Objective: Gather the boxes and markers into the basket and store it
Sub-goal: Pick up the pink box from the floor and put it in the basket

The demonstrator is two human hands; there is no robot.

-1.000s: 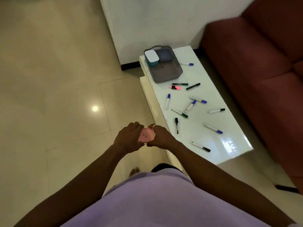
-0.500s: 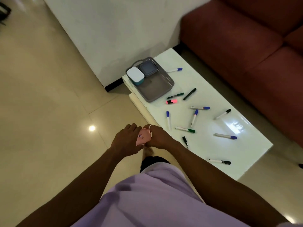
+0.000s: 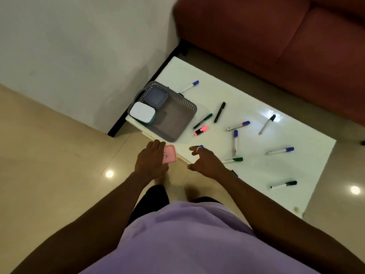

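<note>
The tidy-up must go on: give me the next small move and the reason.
Probably move the left hand forward and set its pink box into the grey basket, beside the white-lidded box and grey-blue box already inside; its near half looks free.

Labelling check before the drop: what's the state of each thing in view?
pink box: lid on, held by left hand
right hand: open, holding nothing
basket: upright on table, holds two boxes
white-lidded box: lid on, in basket
blue-grey box: lid on, in basket
markers: capped, loose on table
pink highlighter: capped, beside basket
</note>
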